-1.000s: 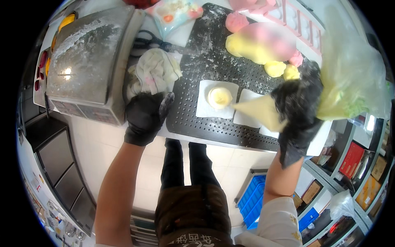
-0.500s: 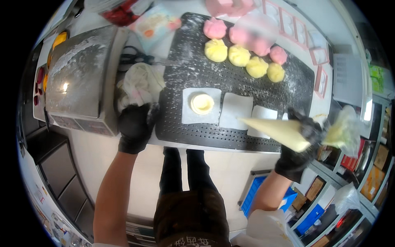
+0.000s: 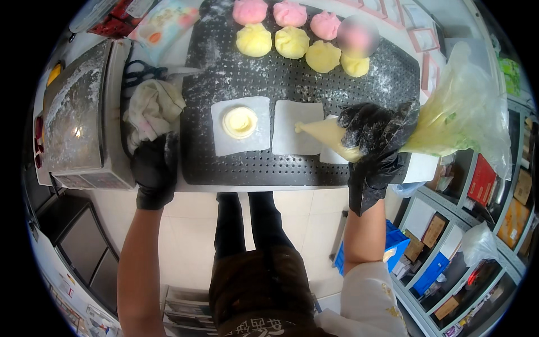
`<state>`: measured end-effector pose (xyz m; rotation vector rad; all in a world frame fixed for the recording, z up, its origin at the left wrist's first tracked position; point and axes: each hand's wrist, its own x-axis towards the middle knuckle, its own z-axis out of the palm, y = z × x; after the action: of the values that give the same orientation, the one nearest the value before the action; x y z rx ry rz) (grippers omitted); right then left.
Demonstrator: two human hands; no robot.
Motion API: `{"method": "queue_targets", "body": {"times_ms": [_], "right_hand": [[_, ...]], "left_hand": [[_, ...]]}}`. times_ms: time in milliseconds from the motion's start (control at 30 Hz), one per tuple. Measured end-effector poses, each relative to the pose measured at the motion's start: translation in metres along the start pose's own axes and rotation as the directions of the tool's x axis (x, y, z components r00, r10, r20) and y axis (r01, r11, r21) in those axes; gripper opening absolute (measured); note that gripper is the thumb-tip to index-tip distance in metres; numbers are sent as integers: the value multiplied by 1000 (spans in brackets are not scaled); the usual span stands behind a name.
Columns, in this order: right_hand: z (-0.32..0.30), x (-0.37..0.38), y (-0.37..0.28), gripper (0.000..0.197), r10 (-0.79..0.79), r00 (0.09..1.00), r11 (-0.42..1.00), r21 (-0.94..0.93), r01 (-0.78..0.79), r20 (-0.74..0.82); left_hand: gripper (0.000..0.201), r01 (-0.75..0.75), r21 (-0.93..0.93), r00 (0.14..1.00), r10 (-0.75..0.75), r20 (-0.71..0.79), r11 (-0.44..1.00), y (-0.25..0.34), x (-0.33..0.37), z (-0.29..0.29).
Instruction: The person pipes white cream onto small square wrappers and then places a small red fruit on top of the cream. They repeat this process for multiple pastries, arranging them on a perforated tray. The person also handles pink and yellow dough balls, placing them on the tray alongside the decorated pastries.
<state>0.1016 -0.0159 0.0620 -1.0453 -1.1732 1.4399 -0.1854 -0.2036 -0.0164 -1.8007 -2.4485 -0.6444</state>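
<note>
My right hand, in a floury black glove, is closed round a piping bag of pale yellow filling. The bag's narrow tip points left over the second white paper square; its loose clear plastic end spreads out to the right. On the leftmost paper square sits a round, swirled pale cream mound. My left hand, also black-gloved, rests with fingers curled at the tray's left edge, against a crumpled whitish cloth; what its fingers hold is hidden.
The black perforated tray, dusted with flour, bears rows of yellow and pink dough balls. Black-handled scissors lie beside its left edge, near a floury metal machine. Pink-edged boxes stand at the back right; shelves are below right.
The view has shifted, moving the tray up and left in the picture. My right hand has brought the piping bag leftward over the second paper square. My left hand stays beside the cloth.
</note>
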Motion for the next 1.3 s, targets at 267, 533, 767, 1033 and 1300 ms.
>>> {"method": "queue_targets", "body": {"times_ms": [267,533,767,1033,1300], "right_hand": [[-3,2,3,49,-146,982,988,-40,151,116],[0,5,8,40,-145,979,989,-18,150,143],[-9,-2,1,27,-104,979,989,117,85,173],[4,6,5,33,-161,981,987,40,157,109],[-7,3,-4,44,-42,988,994,105,27,146]], "left_hand": [[20,-19,42,1000,18,13,999,-4,-3,1],[19,-20,29,999,19,29,999,2,1,-3],[18,6,86,988,-19,154,996,-3,-5,-6],[17,44,41,985,-51,168,998,-4,-6,-5],[18,57,27,983,-61,174,998,-4,-4,-5]]}}
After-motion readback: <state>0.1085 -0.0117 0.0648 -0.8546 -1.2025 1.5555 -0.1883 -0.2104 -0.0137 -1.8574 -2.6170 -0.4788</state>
